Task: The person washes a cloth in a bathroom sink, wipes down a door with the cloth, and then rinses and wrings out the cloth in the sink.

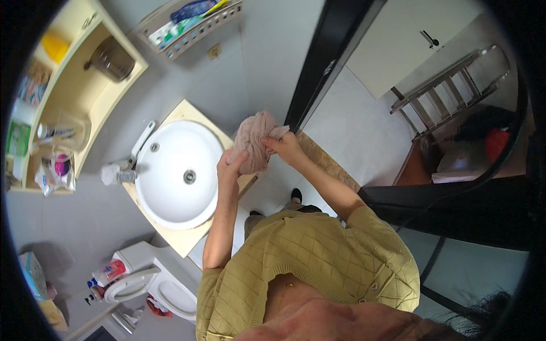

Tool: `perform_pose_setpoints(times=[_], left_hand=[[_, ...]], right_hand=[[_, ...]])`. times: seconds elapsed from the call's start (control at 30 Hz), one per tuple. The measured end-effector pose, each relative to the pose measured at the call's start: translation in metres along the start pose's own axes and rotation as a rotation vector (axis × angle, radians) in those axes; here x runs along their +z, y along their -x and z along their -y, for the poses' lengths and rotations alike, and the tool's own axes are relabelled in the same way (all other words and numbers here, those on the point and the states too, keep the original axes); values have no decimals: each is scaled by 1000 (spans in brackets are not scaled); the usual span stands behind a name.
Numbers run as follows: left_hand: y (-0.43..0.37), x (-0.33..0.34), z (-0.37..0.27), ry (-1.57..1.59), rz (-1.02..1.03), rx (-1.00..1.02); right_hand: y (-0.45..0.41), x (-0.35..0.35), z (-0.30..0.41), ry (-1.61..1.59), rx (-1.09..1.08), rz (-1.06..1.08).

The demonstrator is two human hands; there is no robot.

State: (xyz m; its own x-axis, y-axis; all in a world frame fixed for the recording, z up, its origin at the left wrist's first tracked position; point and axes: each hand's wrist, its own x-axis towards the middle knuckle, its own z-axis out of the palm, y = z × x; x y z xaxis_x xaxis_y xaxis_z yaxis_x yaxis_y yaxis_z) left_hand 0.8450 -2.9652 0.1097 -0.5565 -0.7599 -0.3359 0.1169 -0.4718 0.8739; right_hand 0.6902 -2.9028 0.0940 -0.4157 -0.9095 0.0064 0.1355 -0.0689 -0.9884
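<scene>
A pale pink towel (pixel 258 143), bunched and folded, is held up in front of me between both hands. My left hand (pixel 230 164) grips its lower left side, thumb on top. At its right edge my right hand (pixel 281 147) pinches a corner that sticks out. Just left of the towel is a round white washbasin (pixel 179 204) set in a cream countertop (pixel 183 245). The basin's metal drain (pixel 189 176) shows, with no water visible. A faucet (pixel 128 170) stands at the basin's far left side.
A cream wall shelf (pixel 96 102) holds a brown pitcher (pixel 113 59) and toiletries. Above the basin hangs a perforated basket (pixel 192 32). A toilet (pixel 170 281) stands at lower left. To the right are a dark door frame (pixel 315 64) and a leaning ladder (pixel 443 91).
</scene>
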Motion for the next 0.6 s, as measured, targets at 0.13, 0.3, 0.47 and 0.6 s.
perform_pose_setpoints(times=[0.13, 0.3, 0.47, 0.6], left_hand=[[-32, 36, 16, 138, -90, 23], [-69, 90, 21, 417, -63, -189], [-89, 161, -29, 92, 24, 359], [-95, 230, -100, -292, -60, 990]], right_hand=[[11, -39, 13, 290, 8, -137], [10, -108, 2, 300, -65, -219], [-10, -140, 59, 126, -190, -295], [-53, -164, 131, 412, -733, -444]])
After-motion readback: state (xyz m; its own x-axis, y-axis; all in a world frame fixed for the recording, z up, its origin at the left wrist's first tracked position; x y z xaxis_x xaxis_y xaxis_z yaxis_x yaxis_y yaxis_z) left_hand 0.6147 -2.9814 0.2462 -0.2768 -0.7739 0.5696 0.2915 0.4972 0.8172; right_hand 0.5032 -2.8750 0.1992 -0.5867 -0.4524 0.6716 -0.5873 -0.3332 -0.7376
